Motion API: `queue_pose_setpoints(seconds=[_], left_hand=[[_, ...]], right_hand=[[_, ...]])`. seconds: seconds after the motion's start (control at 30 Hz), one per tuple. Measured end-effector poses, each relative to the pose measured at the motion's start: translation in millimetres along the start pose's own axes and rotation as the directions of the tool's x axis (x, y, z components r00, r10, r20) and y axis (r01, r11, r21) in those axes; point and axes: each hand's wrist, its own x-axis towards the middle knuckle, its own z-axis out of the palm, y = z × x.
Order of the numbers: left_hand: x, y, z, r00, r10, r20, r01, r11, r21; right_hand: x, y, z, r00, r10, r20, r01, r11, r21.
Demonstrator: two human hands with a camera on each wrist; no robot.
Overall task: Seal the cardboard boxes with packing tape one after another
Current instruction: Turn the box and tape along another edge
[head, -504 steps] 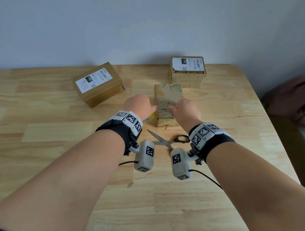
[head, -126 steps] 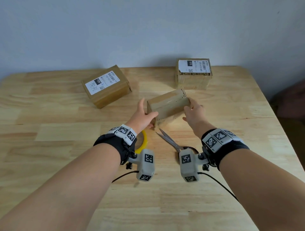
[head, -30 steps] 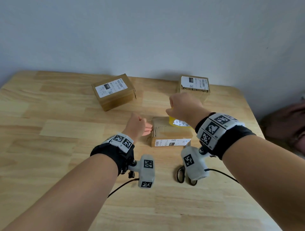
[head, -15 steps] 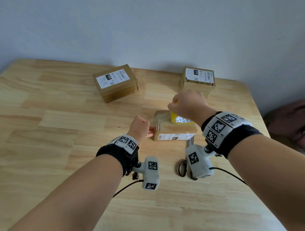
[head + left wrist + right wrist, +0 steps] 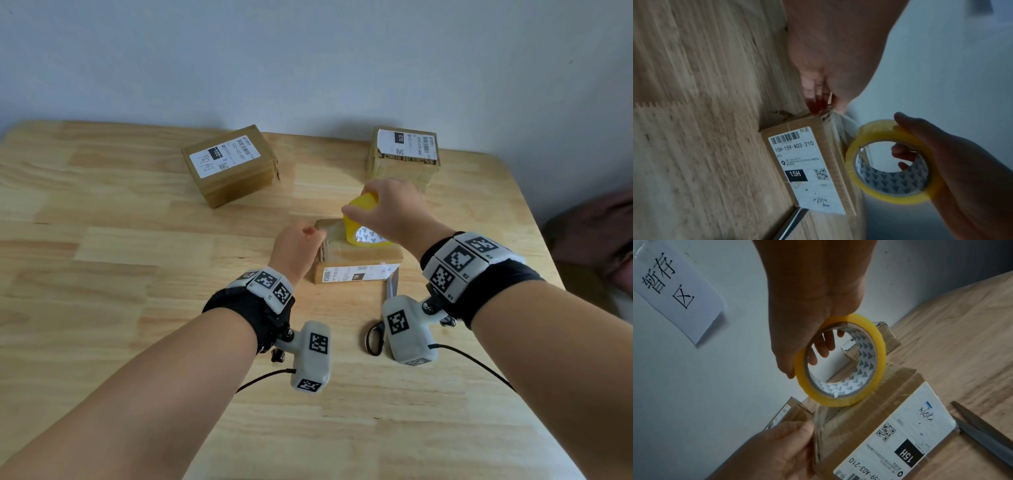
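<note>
A small cardboard box [image 5: 359, 255] lies mid-table, its white label [image 5: 356, 274] facing me. My left hand [image 5: 313, 233] is at the box's left end and pinches the free end of the clear tape there [image 5: 824, 104]. My right hand [image 5: 380, 209] grips the yellow tape roll [image 5: 359, 212], fingers through its core, and holds it on edge just above the box top [image 5: 838, 402]. A short strip of tape runs from the roll to the left end of the box [image 5: 846, 123]. The seam under the roll is hidden.
Scissors [image 5: 375, 335] lie on the wooden table [image 5: 137, 240] just in front of the box, blades toward its right corner. Two more labelled boxes stand at the back, one left [image 5: 233, 164] and one right [image 5: 402, 154]. The table's edge runs close on the right.
My right hand has lifted the roll off the box top and tipped it on edge, drawing out tape. My left hand has closed on the tape end at the box's left end.
</note>
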Motion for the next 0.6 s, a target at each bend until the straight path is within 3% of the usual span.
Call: queue_pose_setpoints(seconds=[0.17,0.37,0.5,0.6], left_hand=[[5,2,-1,0.996,-0.036,0.080,0.029,0.996,0.080],[18,13,-7,0.977,0.046,0.209,-0.106,0.953,0.285],[14,18,-2,0.965,-0.051,0.256,0.031,0.996,0.082],[18,21,-1,0.963,-0.057,0.263,0.042,0.997,0.063]], right_hand=[[-2,2,-3,0.999,0.048,-0.015,-0.045,0.985,0.168],[-4,5,3,0.995,0.097,-0.036,-0.089,0.978,0.188],[-5,0,2,1.000,0.023,0.002,-0.023,0.994,0.110],[-1,-5,-3,0.999,0.025,0.021,-0.026,0.998,0.049]])
